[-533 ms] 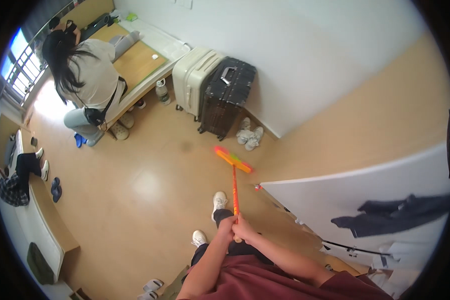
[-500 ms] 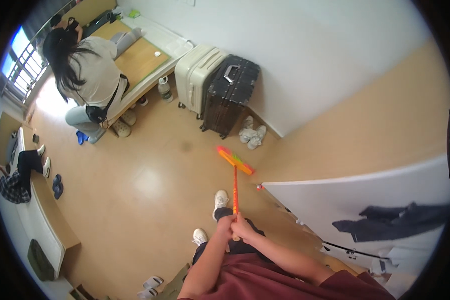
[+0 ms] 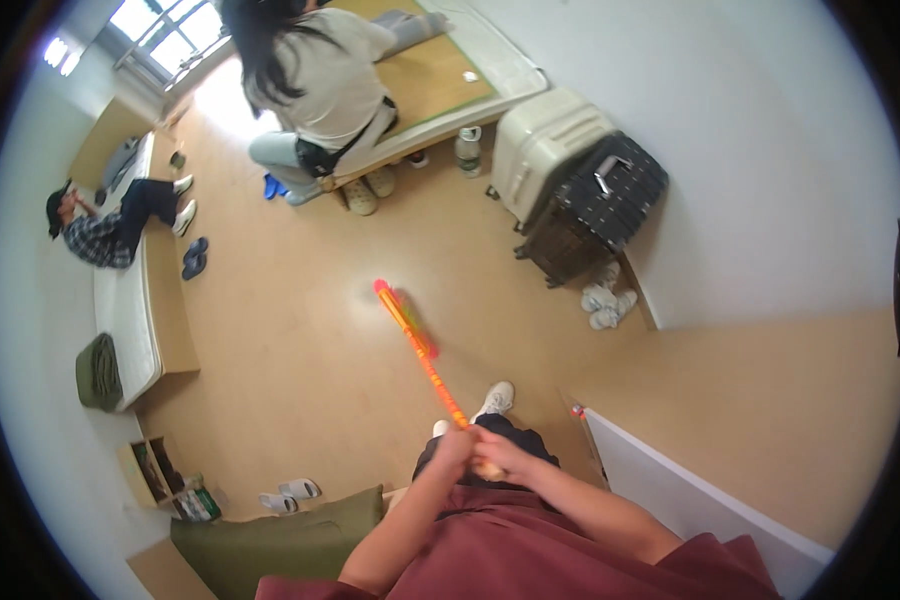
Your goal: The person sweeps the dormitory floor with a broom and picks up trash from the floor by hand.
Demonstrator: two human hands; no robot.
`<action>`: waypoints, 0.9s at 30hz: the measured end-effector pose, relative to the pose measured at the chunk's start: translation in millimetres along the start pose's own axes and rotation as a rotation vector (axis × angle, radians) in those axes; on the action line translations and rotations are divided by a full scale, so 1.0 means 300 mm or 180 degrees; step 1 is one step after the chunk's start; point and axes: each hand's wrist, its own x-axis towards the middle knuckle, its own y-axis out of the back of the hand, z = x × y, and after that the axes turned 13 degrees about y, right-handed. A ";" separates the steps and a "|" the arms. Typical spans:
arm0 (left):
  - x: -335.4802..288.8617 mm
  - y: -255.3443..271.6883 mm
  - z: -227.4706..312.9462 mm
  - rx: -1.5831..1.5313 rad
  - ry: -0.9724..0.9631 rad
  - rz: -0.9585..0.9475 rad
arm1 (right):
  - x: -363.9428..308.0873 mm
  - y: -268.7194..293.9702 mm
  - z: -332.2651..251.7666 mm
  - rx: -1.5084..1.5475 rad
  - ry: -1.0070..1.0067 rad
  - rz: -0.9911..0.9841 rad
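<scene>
Both of my hands are wrapped round the orange handle of a broom [image 3: 432,375] in front of my waist. My left hand [image 3: 454,446] grips beside my right hand [image 3: 496,452], and the two touch. The handle slants forward and left to the broom's orange head, with pink and green bristles, over the tan floor [image 3: 300,330]. Whether the bristles touch the floor I cannot tell. My white shoes [image 3: 496,398] stand just beyond my hands, partly hidden by my dark trousers.
A white suitcase [image 3: 545,150] and a black suitcase [image 3: 600,210] stand by the right wall, with white sneakers [image 3: 608,300] beside them. One person [image 3: 315,85] sits on the far bed, another [image 3: 105,235] on the left bed. Slippers [image 3: 195,258] and grey sandals [image 3: 290,495] lie on the floor.
My view has turned to the right. The broom's head has swung left, away from the sneakers and suitcases, toward the middle of the floor. Both hands keep their hold on the handle.
</scene>
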 end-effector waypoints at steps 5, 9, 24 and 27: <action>0.080 -0.073 -0.077 -0.0789 0.0413 -0.1259 | -0.082 0.102 -0.136 -0.2457 -0.0004 -0.0618; 0.064 0.045 0.012 -0.0460 0.0658 -0.0624 | -0.105 0.097 -0.184 -0.3825 -0.0614 -0.0159; 0.301 0.626 0.120 -0.0785 -0.0456 -0.0413 | 0.706 -0.428 0.114 -0.6411 -0.0819 -0.0978; 0.116 0.850 0.273 -0.2207 0.0132 -0.0502 | 0.986 -0.539 0.120 -0.5667 0.0142 -0.0597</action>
